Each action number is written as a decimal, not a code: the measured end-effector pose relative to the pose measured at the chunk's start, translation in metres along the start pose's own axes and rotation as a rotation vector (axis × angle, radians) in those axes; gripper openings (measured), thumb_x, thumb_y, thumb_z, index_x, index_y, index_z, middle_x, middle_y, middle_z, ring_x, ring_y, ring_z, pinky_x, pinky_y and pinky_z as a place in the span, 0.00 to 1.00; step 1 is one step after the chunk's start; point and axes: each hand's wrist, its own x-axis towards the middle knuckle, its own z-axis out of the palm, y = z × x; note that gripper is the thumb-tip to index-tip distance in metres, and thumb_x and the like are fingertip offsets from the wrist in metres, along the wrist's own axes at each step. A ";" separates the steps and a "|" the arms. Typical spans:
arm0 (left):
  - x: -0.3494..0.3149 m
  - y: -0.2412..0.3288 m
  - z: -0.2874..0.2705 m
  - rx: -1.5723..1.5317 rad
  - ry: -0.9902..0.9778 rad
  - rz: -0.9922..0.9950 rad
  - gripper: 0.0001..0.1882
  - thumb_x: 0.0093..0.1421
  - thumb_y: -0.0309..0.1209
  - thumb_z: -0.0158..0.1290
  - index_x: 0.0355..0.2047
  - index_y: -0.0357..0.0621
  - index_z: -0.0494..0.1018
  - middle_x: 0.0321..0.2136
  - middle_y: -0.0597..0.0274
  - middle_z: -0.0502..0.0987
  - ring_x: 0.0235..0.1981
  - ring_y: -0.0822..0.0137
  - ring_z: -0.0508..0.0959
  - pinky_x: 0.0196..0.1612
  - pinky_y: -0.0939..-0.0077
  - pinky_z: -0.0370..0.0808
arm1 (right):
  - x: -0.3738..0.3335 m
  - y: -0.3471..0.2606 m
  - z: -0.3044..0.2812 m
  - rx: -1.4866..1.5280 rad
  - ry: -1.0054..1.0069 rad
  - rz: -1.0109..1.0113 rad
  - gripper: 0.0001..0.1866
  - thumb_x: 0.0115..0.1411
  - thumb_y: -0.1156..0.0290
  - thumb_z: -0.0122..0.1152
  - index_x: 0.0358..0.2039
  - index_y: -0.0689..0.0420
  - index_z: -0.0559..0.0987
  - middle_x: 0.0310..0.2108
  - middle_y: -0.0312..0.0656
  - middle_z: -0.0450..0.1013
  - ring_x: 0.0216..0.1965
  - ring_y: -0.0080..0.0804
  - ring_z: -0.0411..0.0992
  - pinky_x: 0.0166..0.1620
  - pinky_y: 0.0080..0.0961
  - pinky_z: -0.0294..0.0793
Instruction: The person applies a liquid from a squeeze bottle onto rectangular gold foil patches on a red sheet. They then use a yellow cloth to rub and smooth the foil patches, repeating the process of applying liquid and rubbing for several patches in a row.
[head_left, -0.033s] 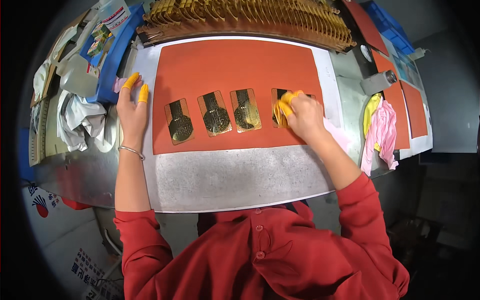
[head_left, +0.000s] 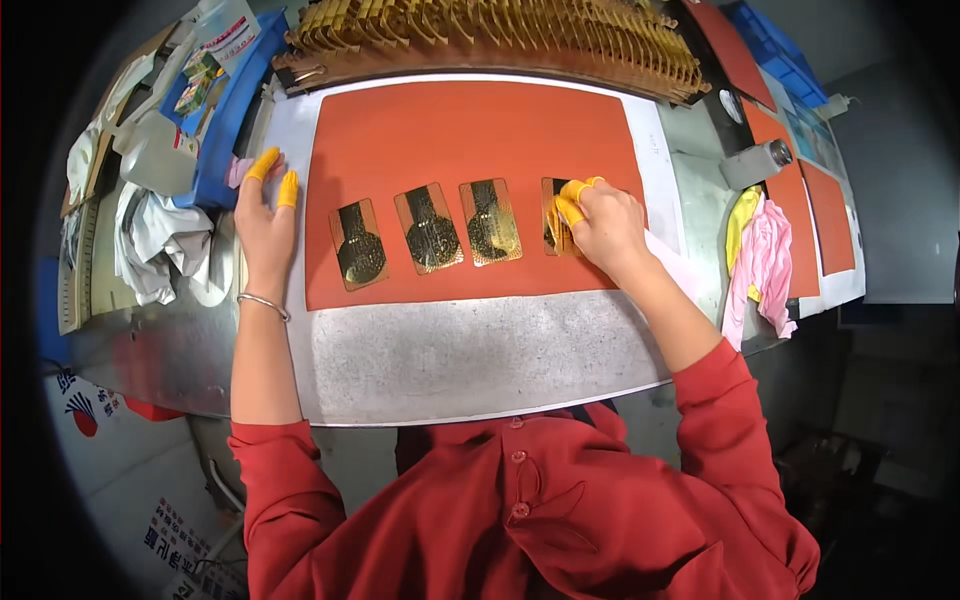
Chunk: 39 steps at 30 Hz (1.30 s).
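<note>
Three thin gold cards with black patterned faces, among them the leftmost card (head_left: 359, 246), the middle card (head_left: 430, 230) and the right card (head_left: 490, 222), lie apart on an orange-red mat (head_left: 470, 130). Over a further gold-and-black card (head_left: 553, 190) is my right hand (head_left: 605, 220). Its fingers, in yellow finger cots, are pinched together; the hand covers much of that card, and what the fingertips hold is hidden. My left hand (head_left: 266, 225), also with yellow finger cots, rests beside the mat's left edge with thumb and forefinger apart. It holds nothing I can see.
Behind the mat stands a long rack (head_left: 500, 45) of curved gold pieces. To the left are a blue tray (head_left: 225, 140) of bottles and a white cloth (head_left: 165, 235). A grey bottle (head_left: 757, 165), a pink cloth (head_left: 765, 260) and more red sheets (head_left: 828, 220) lie right.
My right hand has shifted and turned slightly over the card; a card edge seen beyond its knuckles is now hidden. My left hand is almost unmoved.
</note>
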 end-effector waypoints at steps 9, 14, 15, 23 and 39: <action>-0.003 0.001 -0.003 0.051 -0.027 -0.019 0.18 0.57 0.21 0.51 0.48 0.33 0.69 0.45 0.55 0.75 0.47 0.67 0.74 0.52 0.75 0.66 | -0.011 0.000 -0.001 -0.033 -0.044 -0.057 0.06 0.51 0.69 0.58 0.27 0.57 0.77 0.24 0.48 0.72 0.25 0.48 0.71 0.29 0.42 0.70; -0.004 -0.004 -0.006 0.005 0.036 -0.020 0.17 0.55 0.23 0.53 0.47 0.35 0.70 0.41 0.54 0.76 0.44 0.63 0.75 0.51 0.73 0.67 | -0.009 -0.002 -0.002 0.014 -0.061 -0.066 0.06 0.51 0.69 0.59 0.26 0.57 0.77 0.23 0.46 0.71 0.24 0.47 0.71 0.28 0.40 0.70; -0.002 -0.006 -0.008 -0.016 0.056 -0.038 0.17 0.55 0.22 0.53 0.47 0.35 0.70 0.41 0.54 0.76 0.44 0.64 0.75 0.51 0.73 0.67 | -0.019 0.000 0.002 0.023 -0.014 -0.151 0.05 0.51 0.69 0.59 0.26 0.56 0.77 0.23 0.47 0.71 0.24 0.47 0.71 0.27 0.40 0.70; -0.002 -0.001 -0.004 -0.024 0.021 -0.023 0.17 0.56 0.22 0.52 0.47 0.34 0.70 0.43 0.54 0.75 0.45 0.64 0.75 0.51 0.74 0.67 | 0.005 0.011 0.003 0.002 -0.023 -0.111 0.04 0.51 0.70 0.58 0.27 0.56 0.78 0.23 0.46 0.71 0.25 0.48 0.71 0.29 0.41 0.71; 0.001 -0.004 0.000 0.026 -0.038 -0.017 0.17 0.55 0.22 0.53 0.47 0.34 0.70 0.42 0.54 0.76 0.44 0.65 0.76 0.50 0.74 0.69 | -0.009 0.009 -0.004 0.040 -0.055 -0.206 0.07 0.49 0.73 0.57 0.31 0.55 0.78 0.25 0.44 0.71 0.27 0.44 0.71 0.30 0.39 0.71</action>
